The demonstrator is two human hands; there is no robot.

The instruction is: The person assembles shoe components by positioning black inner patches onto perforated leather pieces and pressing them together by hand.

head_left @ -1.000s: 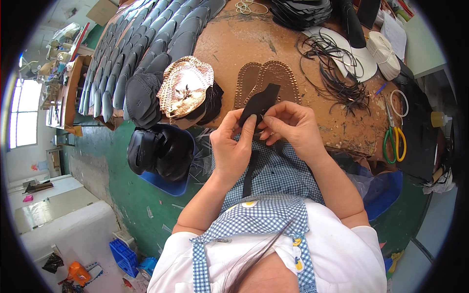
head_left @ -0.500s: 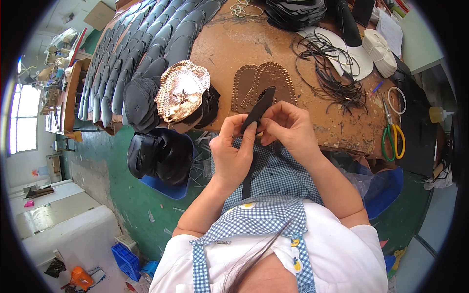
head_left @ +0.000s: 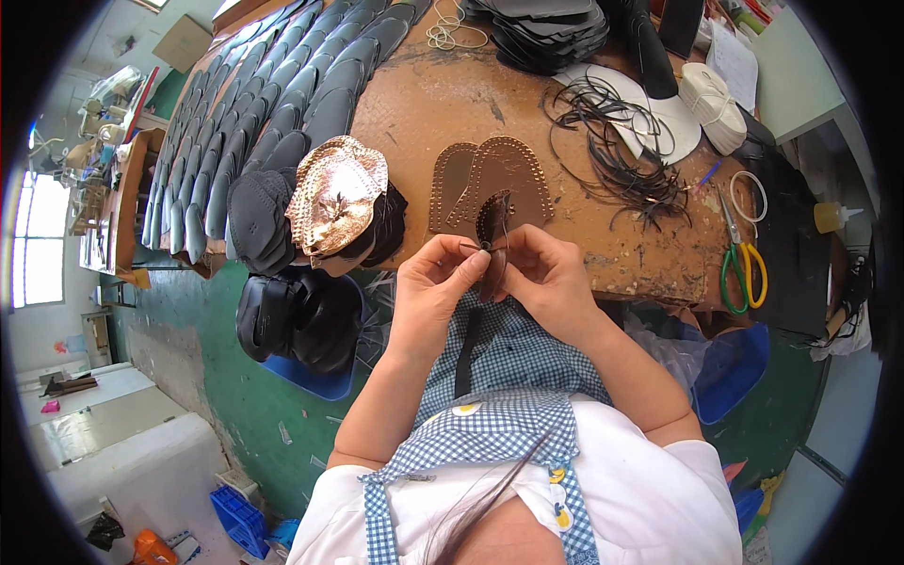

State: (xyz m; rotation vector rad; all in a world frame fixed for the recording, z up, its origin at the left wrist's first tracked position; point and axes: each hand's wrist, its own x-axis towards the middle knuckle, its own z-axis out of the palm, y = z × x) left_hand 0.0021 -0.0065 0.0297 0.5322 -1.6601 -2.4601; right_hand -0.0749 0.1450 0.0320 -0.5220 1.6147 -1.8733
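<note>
Between my hands, at the table's near edge, is a folded dark leather piece [head_left: 492,218] with small holes along its rim and a brown underside. My left hand [head_left: 428,294] is closed, pinching its left side with thumb and forefinger. On the other side my right hand [head_left: 551,290] is closed on it too, its fingertips almost meeting the left ones. A thin dark lace shows at the fingertips; its ends are hidden. Just beyond lie brown leather pieces [head_left: 516,179], overlapping, with rounded tops and dotted edges.
Pink-gold shiny pieces [head_left: 341,193] and black pieces [head_left: 259,221] are stacked at left. Rows of dark insole-shaped pieces [head_left: 330,104] fill the far left. Loose black laces [head_left: 626,155], scissors [head_left: 739,259] and a white cord bundle [head_left: 713,108] lie at right. Blue bins [head_left: 315,381] stand below.
The leather piece has been turned, so its holed edge and brown underside now show. My hands have come closer together around it. The whole view has shifted slightly.
</note>
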